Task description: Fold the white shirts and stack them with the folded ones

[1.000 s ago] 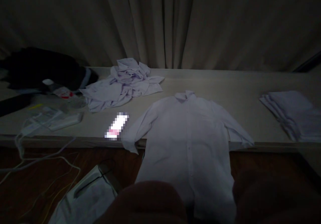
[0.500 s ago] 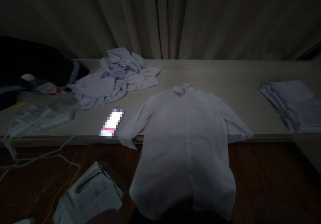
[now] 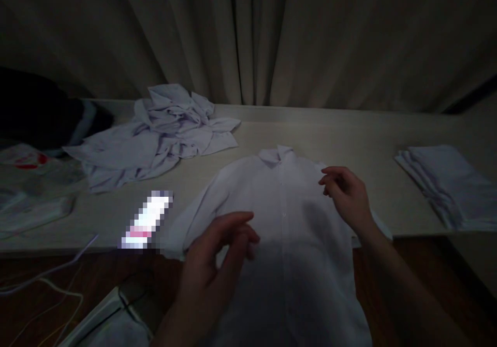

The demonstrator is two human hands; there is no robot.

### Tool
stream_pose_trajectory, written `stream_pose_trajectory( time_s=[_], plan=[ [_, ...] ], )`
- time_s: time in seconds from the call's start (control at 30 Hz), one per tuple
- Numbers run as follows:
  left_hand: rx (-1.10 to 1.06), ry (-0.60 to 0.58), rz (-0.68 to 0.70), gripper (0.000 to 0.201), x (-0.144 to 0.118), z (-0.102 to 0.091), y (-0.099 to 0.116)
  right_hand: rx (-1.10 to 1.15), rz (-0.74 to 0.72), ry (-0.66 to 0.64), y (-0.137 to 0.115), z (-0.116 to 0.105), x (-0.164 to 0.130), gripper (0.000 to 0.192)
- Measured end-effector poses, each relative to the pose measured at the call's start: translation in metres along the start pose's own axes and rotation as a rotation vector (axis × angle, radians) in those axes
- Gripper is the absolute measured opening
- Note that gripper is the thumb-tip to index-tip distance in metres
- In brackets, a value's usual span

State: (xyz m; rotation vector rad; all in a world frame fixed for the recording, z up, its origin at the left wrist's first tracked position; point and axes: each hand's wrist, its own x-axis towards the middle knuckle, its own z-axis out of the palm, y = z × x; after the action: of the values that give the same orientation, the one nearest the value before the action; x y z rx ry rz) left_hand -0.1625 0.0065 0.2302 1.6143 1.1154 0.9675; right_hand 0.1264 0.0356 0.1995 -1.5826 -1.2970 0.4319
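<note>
We record a long pale worktop (image 3: 349,129) set before closed curtains (image 3: 248,36), under dim light. Laid flat on it, front up, is a white shirt (image 3: 287,243): collar toward the curtains, button placket running down the centre, both sleeves spread outward, and the lower body hanging over the near edge of the worktop. The cloth looks smooth with only faint creases. To the left rear we note a crumpled heap of white garments (image 3: 155,134); at the right, a neat stack of folded white shirts (image 3: 446,181). A lit phone (image 3: 145,221) lies just beside the shirt's left sleeve. The left hand (image 3: 217,254) hovers over the shirt's lower left chest, fingers loosely curled, grasping nothing. The right hand (image 3: 345,194) hangs over the right shoulder area, fingers relaxed and empty.
</note>
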Motion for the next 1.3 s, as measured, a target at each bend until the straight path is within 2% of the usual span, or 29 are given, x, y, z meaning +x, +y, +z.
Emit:
stream_pose_trajectory(
  time_s=[0.13,0.23,0.37,0.47,0.6,0.7,0.87,1.03,1.3],
  plan=[
    [0.220,-0.080,-0.015,0.030,0.067,0.027,-0.063,-0.215,-0.039,-0.015,0.064,0.031,0.062,0.023],
    [0.508,-0.085,0.099,0.036,0.100,0.048,-0.120,-0.402,-0.086,-0.109,0.092,0.052,0.103,0.031],
    [0.928,-0.040,0.233,0.041,0.117,0.067,-0.180,-0.655,-0.154,-0.261,0.112,0.081,0.146,0.038],
    [1.083,-0.043,0.239,0.044,0.116,0.070,-0.207,-0.719,-0.198,-0.340,0.121,0.104,0.168,0.042],
    [1.144,-0.046,0.268,0.044,0.111,0.067,-0.223,-0.805,-0.253,-0.433,0.129,0.131,0.180,0.050],
    [1.142,-0.025,0.292,0.042,0.111,0.065,-0.226,-0.856,-0.283,-0.488,0.130,0.140,0.179,0.039],
    [1.127,0.013,0.308,0.039,0.111,0.065,-0.229,-0.960,-0.239,-0.427,0.124,0.131,0.177,0.015],
    [1.120,0.023,0.320,0.039,0.111,0.064,-0.230,-1.044,-0.162,-0.275,0.121,0.121,0.169,0.022],
    [1.133,0.034,0.319,0.039,0.111,0.065,-0.233,-1.099,-0.091,-0.368,0.139,0.123,0.133,0.025]
  ],
)
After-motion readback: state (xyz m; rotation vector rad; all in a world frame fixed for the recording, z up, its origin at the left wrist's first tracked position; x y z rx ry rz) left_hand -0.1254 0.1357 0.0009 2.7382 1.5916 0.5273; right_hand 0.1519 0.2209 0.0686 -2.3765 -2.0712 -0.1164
